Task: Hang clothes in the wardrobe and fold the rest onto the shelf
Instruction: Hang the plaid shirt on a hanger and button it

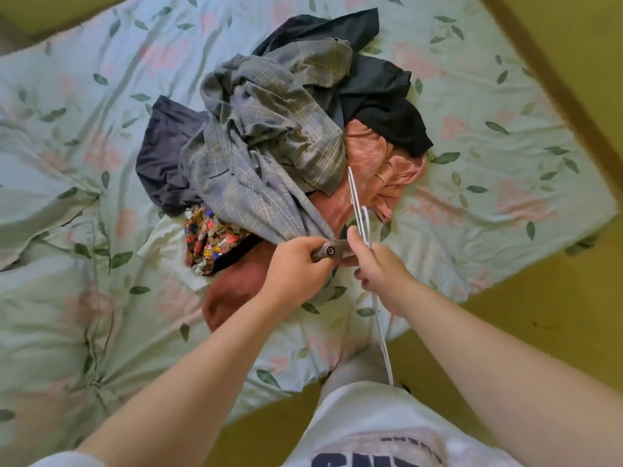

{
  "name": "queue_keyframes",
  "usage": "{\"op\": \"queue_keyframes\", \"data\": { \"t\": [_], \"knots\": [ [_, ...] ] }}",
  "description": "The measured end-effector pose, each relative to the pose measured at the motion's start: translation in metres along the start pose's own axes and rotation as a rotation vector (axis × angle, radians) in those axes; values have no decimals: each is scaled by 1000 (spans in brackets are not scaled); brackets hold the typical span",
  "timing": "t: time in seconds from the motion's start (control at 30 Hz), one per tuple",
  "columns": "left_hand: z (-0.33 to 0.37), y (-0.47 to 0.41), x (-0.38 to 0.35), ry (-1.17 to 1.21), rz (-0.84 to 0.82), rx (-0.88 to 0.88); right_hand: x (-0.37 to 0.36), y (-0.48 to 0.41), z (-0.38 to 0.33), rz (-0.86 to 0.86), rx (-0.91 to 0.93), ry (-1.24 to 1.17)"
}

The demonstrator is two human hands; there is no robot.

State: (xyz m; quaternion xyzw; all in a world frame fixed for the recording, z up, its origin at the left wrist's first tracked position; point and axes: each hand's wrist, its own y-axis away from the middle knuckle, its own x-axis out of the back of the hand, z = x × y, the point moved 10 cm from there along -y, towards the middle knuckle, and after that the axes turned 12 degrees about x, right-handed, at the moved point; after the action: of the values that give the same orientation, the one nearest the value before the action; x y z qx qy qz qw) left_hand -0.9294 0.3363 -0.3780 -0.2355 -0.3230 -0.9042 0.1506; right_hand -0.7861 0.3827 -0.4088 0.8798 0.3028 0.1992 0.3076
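- Trousers of grey plaid cloth (263, 136) top the pile on the floral-sheeted bed (67, 183); the left grip (300, 264) clenches their buttoned waistband.
- The right grip (379, 267) holds a thin white hanger (358, 200); best to lift the waistband clear and level before threading.

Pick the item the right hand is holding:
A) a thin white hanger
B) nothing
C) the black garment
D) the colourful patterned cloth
A: the right hand is curled round a thin white hanger, while the left hand grips the grey plaid garment at its buttoned edge.
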Motion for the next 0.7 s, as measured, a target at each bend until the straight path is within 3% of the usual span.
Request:
{"op": "queue_keyframes", "data": {
  "t": [0.07,0.13,0.23,0.33,0.43,0.5,0.57,0.7],
  "knots": [
    [17,22,-10,56,-85,-47,-7,9,-7,-39,-22,-103],
    [28,39,-16,56,-122,-105,-4,14,-9,26,-18,-170],
    [9,42,-19,49,-53,-27,9,23,-13,118,54,-120],
    [-58,28,-25,257,82,393,21,46,-21,98,99,-66],
    [-90,33,-55,893,-53,784,33,79,-27,14,148,-2],
    [-73,33,-70,1261,-210,800,44,95,-22,-1,144,40],
    [-55,32,-69,1512,-241,727,64,108,-10,35,125,75],
    [-21,36,-54,1501,-235,615,107,143,18,127,103,147]
  ]
}}
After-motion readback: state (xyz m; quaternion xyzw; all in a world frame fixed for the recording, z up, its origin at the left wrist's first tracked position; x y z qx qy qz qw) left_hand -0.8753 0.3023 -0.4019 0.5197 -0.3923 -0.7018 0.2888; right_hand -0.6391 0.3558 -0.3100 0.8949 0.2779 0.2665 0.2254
